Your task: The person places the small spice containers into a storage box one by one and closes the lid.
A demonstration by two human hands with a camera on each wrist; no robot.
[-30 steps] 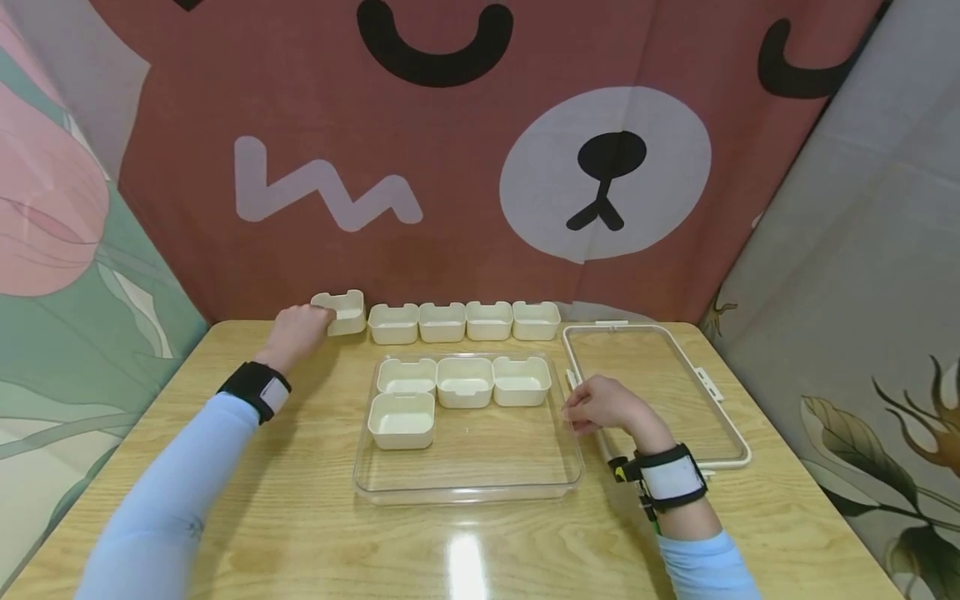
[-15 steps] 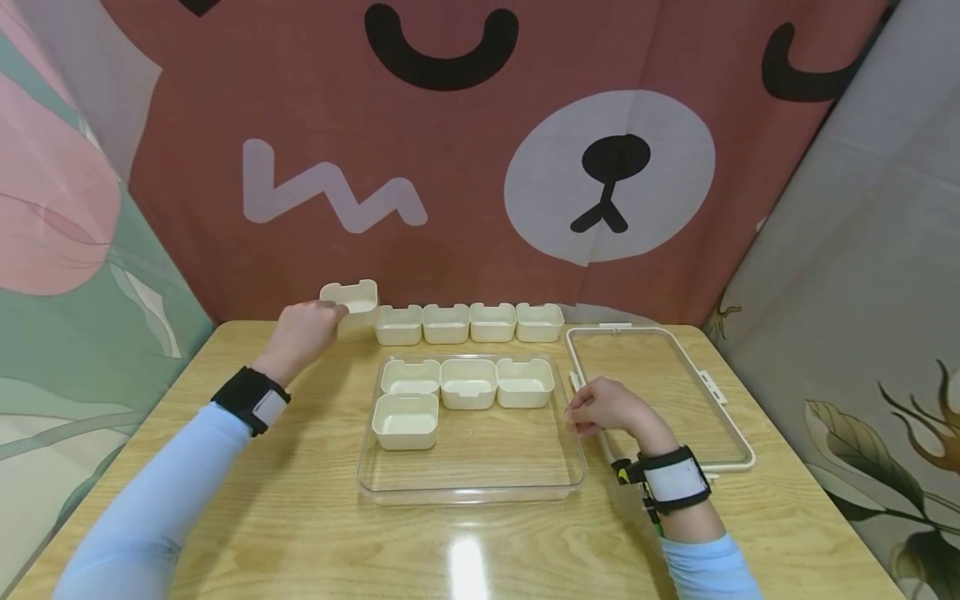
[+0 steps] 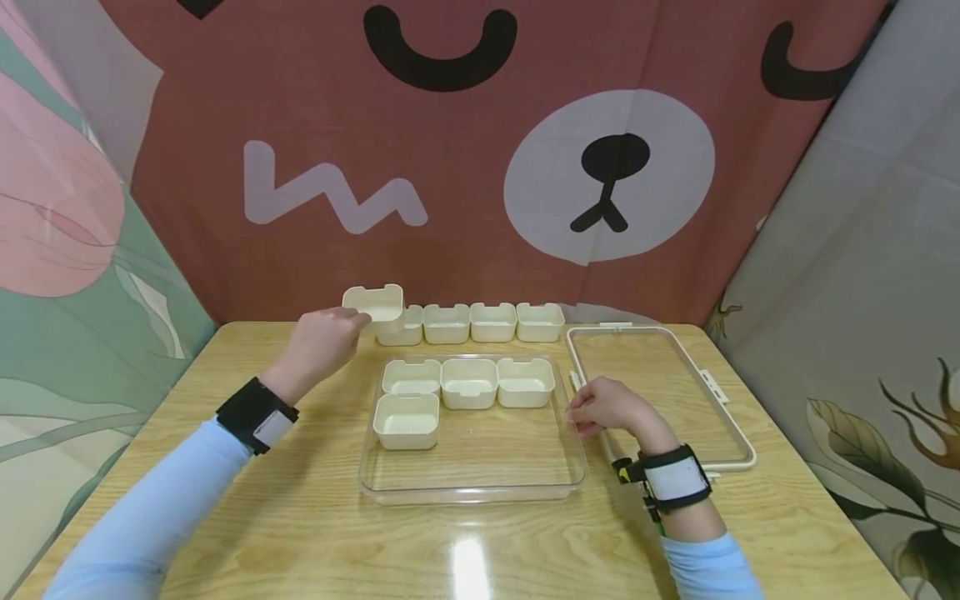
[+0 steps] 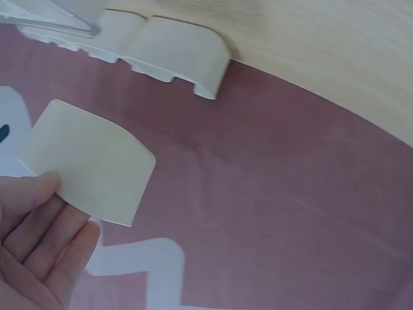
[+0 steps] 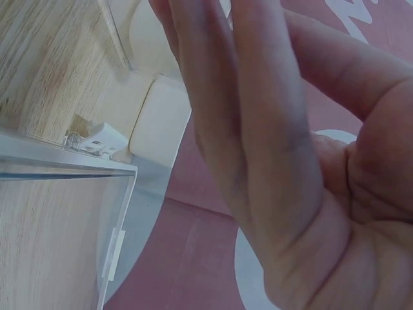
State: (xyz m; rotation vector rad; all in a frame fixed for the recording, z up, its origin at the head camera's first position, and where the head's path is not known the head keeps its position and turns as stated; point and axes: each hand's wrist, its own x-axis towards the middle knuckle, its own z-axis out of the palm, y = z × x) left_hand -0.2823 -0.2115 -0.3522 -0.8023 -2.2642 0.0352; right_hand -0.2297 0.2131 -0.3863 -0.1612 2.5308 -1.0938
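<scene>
My left hand [image 3: 321, 343] pinches a small cream plastic box [image 3: 374, 303] by its near left rim, holding it raised at the back of the table. In the head view this box overlaps the leftmost box [image 3: 401, 325] of the back row. The left wrist view shows the thumb against the outside of the held box [image 4: 90, 161], fingers on its other side. My right hand [image 3: 611, 407] stays at the right side of a clear plastic tray [image 3: 472, 493], fingers loosely bent by its wall. Several cream boxes stand in the tray, three along its back and one box [image 3: 406, 422] before them.
More cream boxes [image 3: 492, 322] line the table's back edge against the bear-print curtain [image 3: 465, 167]. A clear lid with a white frame [image 3: 738, 425] and side clips lies to the tray's right. Bare wooden table [image 3: 322, 517] shows in front of the tray.
My left hand has lifted the small cream box off the table at the back left and carried it rightward, toward the row. The right hand keeps its place by the tray.
</scene>
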